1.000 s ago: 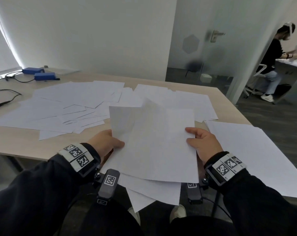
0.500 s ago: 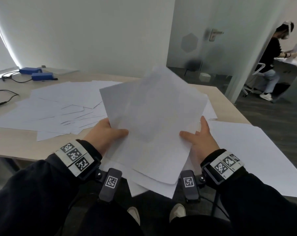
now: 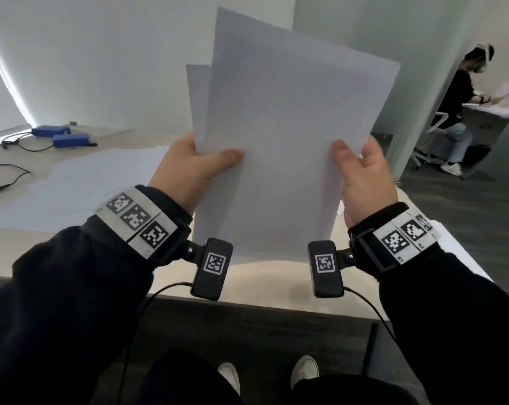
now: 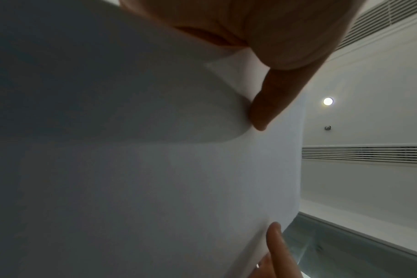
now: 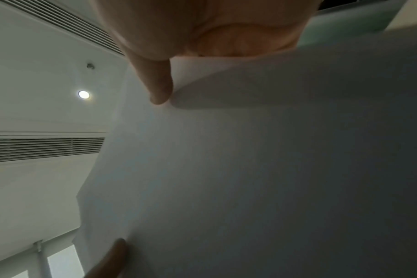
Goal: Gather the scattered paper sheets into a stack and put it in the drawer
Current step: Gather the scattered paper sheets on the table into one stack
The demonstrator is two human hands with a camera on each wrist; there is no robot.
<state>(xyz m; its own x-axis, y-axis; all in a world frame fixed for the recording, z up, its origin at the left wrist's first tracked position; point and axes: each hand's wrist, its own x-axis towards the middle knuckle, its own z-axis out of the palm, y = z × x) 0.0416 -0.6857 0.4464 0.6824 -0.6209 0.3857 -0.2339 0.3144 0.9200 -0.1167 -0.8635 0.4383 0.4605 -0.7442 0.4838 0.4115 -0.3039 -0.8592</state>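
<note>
A stack of white paper sheets (image 3: 282, 135) stands upright above the table's near edge, with one sheet sticking out at its upper left. My left hand (image 3: 195, 168) pinches its left edge, thumb (image 4: 262, 112) on the near face. My right hand (image 3: 361, 173) holds the right edge, thumb (image 5: 160, 88) pressed on the near face and the fingers behind. The stack (image 4: 155, 169) (image 5: 250, 169) fills both wrist views. More scattered sheets (image 3: 95, 176) lie on the table to the left. No drawer is in view.
The wooden table (image 3: 262, 276) has two blue boxes (image 3: 60, 135) and a black cable (image 3: 8, 176) at its far left. A large white sheet (image 3: 452, 238) lies at the right end. Another person (image 3: 457, 112) sits at a desk beyond the doorway.
Both hands have lifted the gathered sheets off the table and tipped them from lying flat to standing upright, and the loose sheets have drawn closer together.
</note>
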